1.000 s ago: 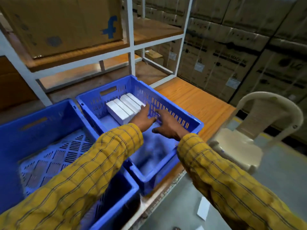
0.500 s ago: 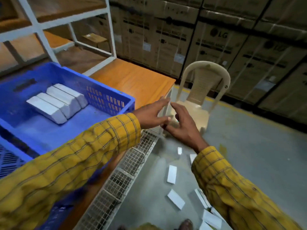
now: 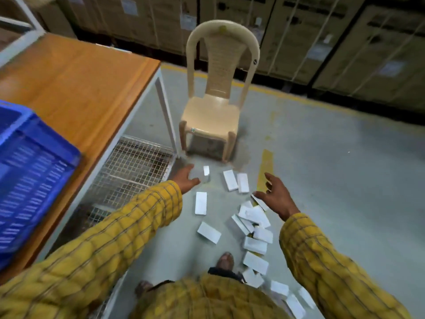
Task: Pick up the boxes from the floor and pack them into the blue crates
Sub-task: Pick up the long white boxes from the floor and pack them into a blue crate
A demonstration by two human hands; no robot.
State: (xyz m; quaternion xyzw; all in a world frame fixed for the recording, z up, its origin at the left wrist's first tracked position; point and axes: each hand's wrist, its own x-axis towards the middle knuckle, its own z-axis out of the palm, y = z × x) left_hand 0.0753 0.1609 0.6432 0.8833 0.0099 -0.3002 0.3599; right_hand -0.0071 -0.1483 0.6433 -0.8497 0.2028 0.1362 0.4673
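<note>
Head view: half a second ago both hands were level with the tabletop edge beside the blue crate (image 3: 34, 171); now they reach down toward the floor (image 3: 345, 180), so a fresh pickup is starting rather than a placement. The left hand (image 3: 185, 179) hangs just above a small white box standing on edge near the table leg; its fingers are loosely spread and hold nothing, though blur hides whether they touch the box. The right hand (image 3: 276, 199) has its grip spread wide, empty, over the near end of the scattered boxes (image 3: 253, 217).

The boxes are flat white rectangular cartons with crisp edges, probably light card; most lie flat on the smooth grey concrete, a loose pile overlapping to the right, two side by side farther off (image 3: 235, 180), single ones nearer the middle (image 3: 200, 203). Many are left, so the task looks far from done.

The crate is moulded plastic with slotted walls, sitting left on the orange wood-grain tabletop (image 3: 80, 84); beneath it is a wire mesh shelf (image 3: 133, 162); a beige plastic chair (image 3: 213, 107) stands beyond.
</note>
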